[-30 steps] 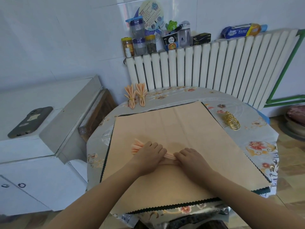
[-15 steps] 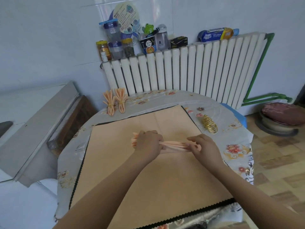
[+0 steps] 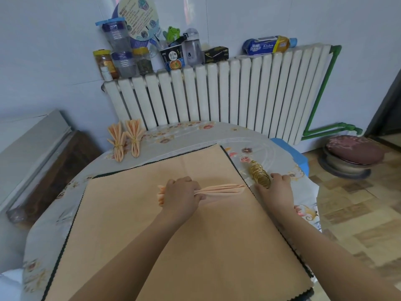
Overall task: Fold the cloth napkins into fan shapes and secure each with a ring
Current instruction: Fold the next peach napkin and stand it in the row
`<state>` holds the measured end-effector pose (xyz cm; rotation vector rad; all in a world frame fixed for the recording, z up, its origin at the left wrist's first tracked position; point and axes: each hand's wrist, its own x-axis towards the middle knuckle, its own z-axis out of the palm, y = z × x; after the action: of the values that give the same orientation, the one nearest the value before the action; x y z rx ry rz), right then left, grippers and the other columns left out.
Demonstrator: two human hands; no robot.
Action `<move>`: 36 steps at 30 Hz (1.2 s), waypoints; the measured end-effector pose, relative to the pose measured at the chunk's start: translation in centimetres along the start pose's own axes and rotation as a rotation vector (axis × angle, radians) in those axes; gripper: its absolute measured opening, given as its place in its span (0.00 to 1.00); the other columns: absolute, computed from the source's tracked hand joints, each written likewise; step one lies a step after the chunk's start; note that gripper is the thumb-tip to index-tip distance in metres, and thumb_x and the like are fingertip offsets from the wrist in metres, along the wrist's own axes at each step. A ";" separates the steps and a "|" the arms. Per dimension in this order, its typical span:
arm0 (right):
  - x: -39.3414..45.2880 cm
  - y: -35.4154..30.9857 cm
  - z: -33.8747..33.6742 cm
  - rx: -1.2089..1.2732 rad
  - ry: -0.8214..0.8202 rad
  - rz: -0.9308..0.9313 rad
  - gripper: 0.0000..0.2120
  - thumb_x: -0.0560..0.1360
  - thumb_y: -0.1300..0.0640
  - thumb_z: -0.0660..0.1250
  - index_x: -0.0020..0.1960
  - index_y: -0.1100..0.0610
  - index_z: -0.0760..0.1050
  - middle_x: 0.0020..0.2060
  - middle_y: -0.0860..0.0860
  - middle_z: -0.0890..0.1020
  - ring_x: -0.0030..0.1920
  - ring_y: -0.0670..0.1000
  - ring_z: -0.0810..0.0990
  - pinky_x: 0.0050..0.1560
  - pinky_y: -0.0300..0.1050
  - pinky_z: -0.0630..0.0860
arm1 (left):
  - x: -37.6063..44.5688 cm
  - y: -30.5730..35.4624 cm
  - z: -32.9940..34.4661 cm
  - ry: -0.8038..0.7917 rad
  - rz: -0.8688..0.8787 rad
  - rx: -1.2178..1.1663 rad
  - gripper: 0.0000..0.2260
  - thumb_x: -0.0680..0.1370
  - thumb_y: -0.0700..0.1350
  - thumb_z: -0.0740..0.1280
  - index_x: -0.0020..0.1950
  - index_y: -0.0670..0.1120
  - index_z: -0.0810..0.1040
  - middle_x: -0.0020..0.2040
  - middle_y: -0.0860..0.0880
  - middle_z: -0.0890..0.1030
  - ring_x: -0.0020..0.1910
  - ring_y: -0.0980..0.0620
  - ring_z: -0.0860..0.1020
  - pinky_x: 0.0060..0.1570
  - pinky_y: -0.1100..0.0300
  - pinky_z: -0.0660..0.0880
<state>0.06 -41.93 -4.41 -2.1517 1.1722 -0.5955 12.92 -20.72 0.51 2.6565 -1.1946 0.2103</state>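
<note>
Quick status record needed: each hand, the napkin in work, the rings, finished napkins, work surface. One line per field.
left hand: grips pleated napkin near its left end
right hand: at the gold rings, fingers touching the stack; grip unclear
pleated napkin: lying on the peach cloth, no ring on it yet
gold rings: stack on the table, right of the cloth
finished napkins: two, ringed, far left
peach cloth: spread flat

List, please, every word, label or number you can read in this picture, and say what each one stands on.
"Kitchen": on the blue and yellow packet lying on the radiator.
Round printed fan against the wall: text too small to read.
Instant noodle cup: characters too blurred to read.
Black box: print unreadable.
Jars: no legible labels.
</note>
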 end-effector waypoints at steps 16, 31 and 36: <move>-3.9 -0.3 -2.0 0.178 0.037 -0.122 0.20 0.71 0.52 0.72 0.60 0.58 0.75 0.50 0.52 0.75 0.40 0.47 0.75 0.43 0.38 0.68 | -2.1 -0.2 -0.8 -0.004 -0.020 -0.047 0.10 0.76 0.55 0.66 0.54 0.53 0.80 0.50 0.54 0.77 0.55 0.53 0.73 0.53 0.57 0.58; -13.9 -5.3 -4.0 0.064 -0.522 -0.476 0.18 0.66 0.52 0.76 0.53 0.47 0.75 0.44 0.42 0.81 0.43 0.43 0.78 0.43 0.38 0.74 | -9.8 -2.6 -5.3 -0.038 -0.051 -0.147 0.07 0.73 0.53 0.70 0.50 0.56 0.82 0.47 0.58 0.74 0.58 0.52 0.70 0.52 0.61 0.53; -16.2 -7.8 -3.3 -0.108 -0.540 -0.611 0.20 0.66 0.45 0.74 0.55 0.47 0.74 0.47 0.43 0.82 0.45 0.45 0.78 0.41 0.40 0.71 | -11.5 -2.4 -5.9 -0.039 0.057 -0.111 0.08 0.73 0.53 0.70 0.51 0.57 0.82 0.53 0.57 0.78 0.58 0.59 0.71 0.61 0.60 0.50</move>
<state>-5.70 -25.79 1.80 -2.5425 0.2576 -0.1612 6.87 -9.37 3.36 2.5445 -1.2571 0.0990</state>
